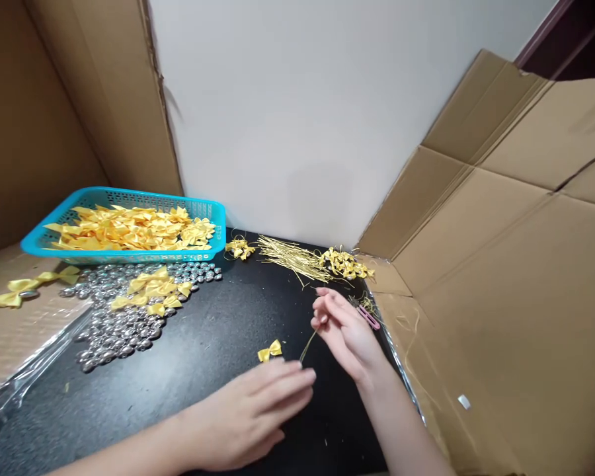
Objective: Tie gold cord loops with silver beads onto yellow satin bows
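My right hand [344, 330] is closed in a pinch, with a thin gold cord [309, 345] hanging down from its fingers. The cord's lower end passes behind the fingers of my left hand [258, 410]. That hand is stretched out flat over the black table, slightly blurred, and no grip on the cord shows. Just beyond its knuckles lies a small yellow ribbon bow [270, 351]. Pink-handled scissors [368, 317] rest partly hidden behind my right hand. Past my fingertips is a pile of cut gold cords [290, 256].
A blue basket [123, 254] of yellow bows stands at the back left. In front of it spread many shiny silver beads [121, 330] with loose bows [153, 291] on top. Corded bows [347, 263] heap at the back right. Cardboard walls [506, 264] enclose the black table [203, 357].
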Demonstrator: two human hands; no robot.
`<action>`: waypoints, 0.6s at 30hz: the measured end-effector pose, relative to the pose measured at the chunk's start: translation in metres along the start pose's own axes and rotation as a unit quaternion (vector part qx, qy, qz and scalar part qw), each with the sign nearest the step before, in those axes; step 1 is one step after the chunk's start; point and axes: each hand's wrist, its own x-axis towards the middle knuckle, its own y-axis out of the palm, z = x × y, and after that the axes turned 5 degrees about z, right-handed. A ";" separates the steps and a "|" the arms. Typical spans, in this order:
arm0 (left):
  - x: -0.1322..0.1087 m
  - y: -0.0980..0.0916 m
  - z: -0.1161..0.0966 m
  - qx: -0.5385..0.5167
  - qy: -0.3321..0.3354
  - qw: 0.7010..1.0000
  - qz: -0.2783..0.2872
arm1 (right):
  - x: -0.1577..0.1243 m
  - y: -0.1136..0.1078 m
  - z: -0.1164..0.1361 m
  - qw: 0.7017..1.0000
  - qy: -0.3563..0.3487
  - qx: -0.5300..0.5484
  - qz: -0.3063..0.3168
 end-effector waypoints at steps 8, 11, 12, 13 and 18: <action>0.023 -0.011 0.051 -0.155 -0.386 0.899 0.136 | 0.006 -0.006 0.012 0.989 -0.135 -0.052 -0.026; 0.031 -0.006 0.053 -0.212 -0.414 0.871 0.158 | 0.013 -0.007 -0.004 0.989 -0.128 -0.072 -0.033; 0.032 -0.005 0.052 -0.224 -0.417 0.866 0.160 | 0.016 -0.009 -0.011 0.989 -0.120 -0.078 -0.038; 0.032 -0.005 0.053 -0.231 -0.417 0.864 0.163 | 0.018 -0.012 -0.017 0.990 -0.111 -0.081 -0.041; 0.037 -0.004 0.067 -0.368 -0.467 0.799 0.085 | 0.028 -0.022 -0.049 0.991 -0.067 -0.116 -0.027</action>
